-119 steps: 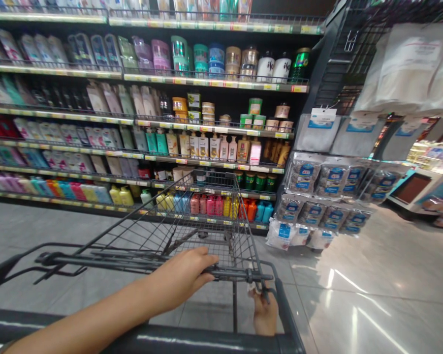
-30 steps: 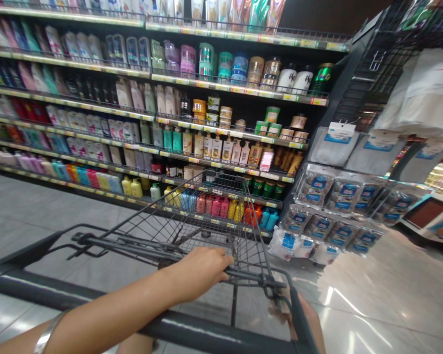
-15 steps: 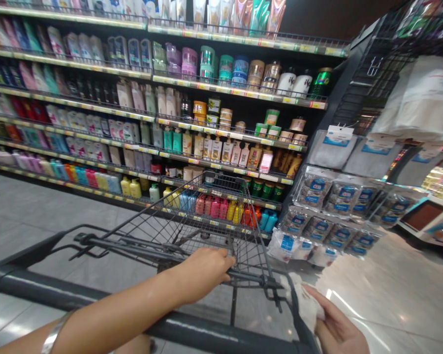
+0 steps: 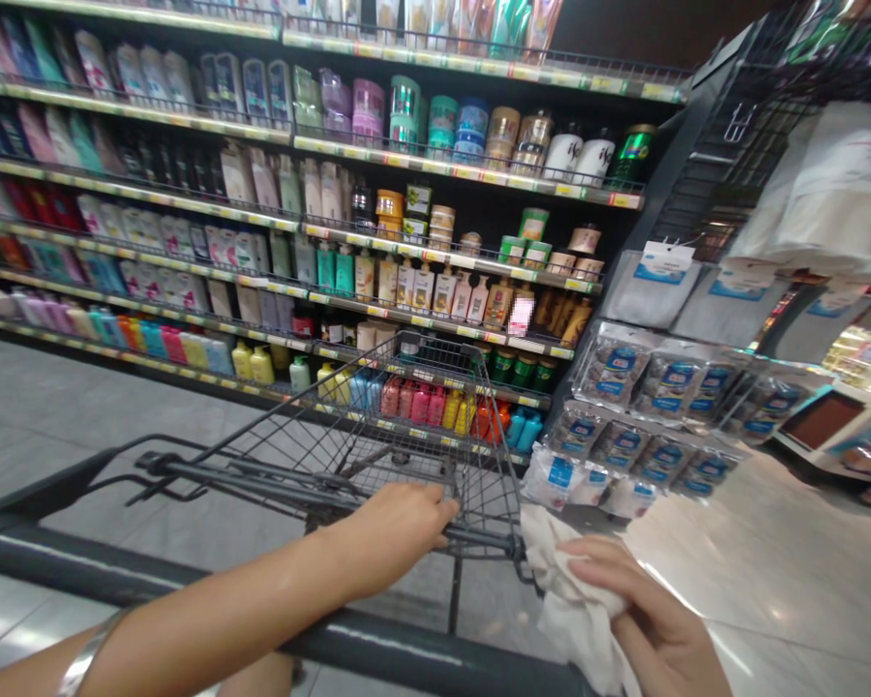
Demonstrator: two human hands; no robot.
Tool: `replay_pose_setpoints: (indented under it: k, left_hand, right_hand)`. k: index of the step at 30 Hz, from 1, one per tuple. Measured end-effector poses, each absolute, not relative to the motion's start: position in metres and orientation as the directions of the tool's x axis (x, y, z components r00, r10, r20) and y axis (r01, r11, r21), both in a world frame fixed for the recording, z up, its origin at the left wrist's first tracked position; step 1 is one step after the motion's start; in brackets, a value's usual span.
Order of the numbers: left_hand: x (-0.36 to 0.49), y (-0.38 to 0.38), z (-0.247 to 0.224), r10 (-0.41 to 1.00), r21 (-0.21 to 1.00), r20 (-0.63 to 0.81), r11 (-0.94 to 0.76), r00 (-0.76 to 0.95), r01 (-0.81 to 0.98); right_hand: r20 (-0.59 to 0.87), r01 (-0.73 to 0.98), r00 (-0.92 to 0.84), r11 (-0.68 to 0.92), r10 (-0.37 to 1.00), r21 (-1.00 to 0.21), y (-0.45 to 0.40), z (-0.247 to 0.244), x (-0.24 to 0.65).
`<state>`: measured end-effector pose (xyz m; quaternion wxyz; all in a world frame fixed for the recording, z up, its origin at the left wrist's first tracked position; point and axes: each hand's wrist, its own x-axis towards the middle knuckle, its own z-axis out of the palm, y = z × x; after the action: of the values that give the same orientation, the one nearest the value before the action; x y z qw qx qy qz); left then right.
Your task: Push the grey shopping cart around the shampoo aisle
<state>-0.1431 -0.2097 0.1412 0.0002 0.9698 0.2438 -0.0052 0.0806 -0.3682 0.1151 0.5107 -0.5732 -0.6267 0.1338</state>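
Note:
A dark metal shopping cart (image 4: 406,663) stands before me, its wire basket (image 4: 276,426) pointing at the shelves. My left hand (image 4: 399,528) reaches over the handlebar and is closed around the basket's rear rim. At the cart's right side, my right hand (image 4: 639,600) grips a crumpled white cloth (image 4: 562,571). The cloth lies against the corner where the rim meets the handle arm and hides part of it. No goods show inside the basket.
Shelves (image 4: 435,318) of bottles, jars and tubes fill the background. Packaged goods (image 4: 616,373) hang from a rack close to the cart's right. Grey tiled floor (image 4: 102,407) spreads to the left, and shiny floor (image 4: 769,552) to the right.
My right hand and the cloth have moved left and up from the side arm towards the rim's end; more of the cloth shows. My left hand keeps its grip on the rim.

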Motion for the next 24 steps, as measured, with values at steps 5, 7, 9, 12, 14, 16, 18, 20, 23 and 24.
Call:
replay_pose_setpoints:
  k: [5,7,9,12,14,16,18,20,23,24]
  left_hand:
    - [-0.144,-0.210,0.140,0.462,-0.012,-0.013,-0.887,0.887,0.462]
    - [-0.144,-0.209,0.140,0.457,-0.012,-0.014,-0.889,0.889,0.457]
    - [-0.143,-0.209,0.140,0.455,-0.016,-0.014,-0.890,0.890,0.455]
    - [-0.142,-0.209,0.138,0.449,-0.026,-0.012,-0.893,0.893,0.449]
    - [-0.142,-0.209,0.137,0.444,-0.028,0.000,-0.896,0.896,0.443]
    - [-0.143,-0.208,0.135,0.439,-0.021,0.012,-0.898,0.898,0.439]
    - [-0.144,-0.207,0.134,0.434,-0.003,0.018,-0.901,0.901,0.435]
    - [-0.146,-0.205,0.135,0.431,0.019,0.017,-0.902,0.902,0.431]
    - [-0.147,-0.204,0.139,0.432,0.030,-0.012,-0.901,0.902,0.432]
    - [-0.147,-0.204,0.140,0.433,0.026,-0.023,-0.901,0.901,0.434]
  right_hand:
    - [0.386,0.573,0.009,0.312,0.922,-0.758,-0.343,0.134,0.084]
    - [0.294,0.598,-0.068,0.275,0.953,-0.753,-0.337,0.141,0.081]
    - [0.204,0.639,-0.126,0.237,0.971,-0.731,-0.330,0.146,0.075]
    - [0.134,0.694,-0.190,0.230,0.973,-0.683,-0.319,0.149,0.065]
    - [0.125,0.712,-0.247,0.267,0.961,-0.649,-0.311,0.149,0.057]
    - [0.129,0.723,-0.303,0.315,0.944,-0.615,-0.303,0.147,0.047]
    - [0.121,0.740,-0.337,0.342,0.934,-0.579,-0.297,0.146,0.038]
    - [0.080,0.771,-0.344,0.330,0.935,-0.545,-0.294,0.148,0.033]
    - [0.009,0.808,-0.345,0.301,0.939,-0.506,-0.296,0.151,0.035]
    - [0.001,0.814,-0.348,0.303,0.937,-0.496,-0.297,0.152,0.037]
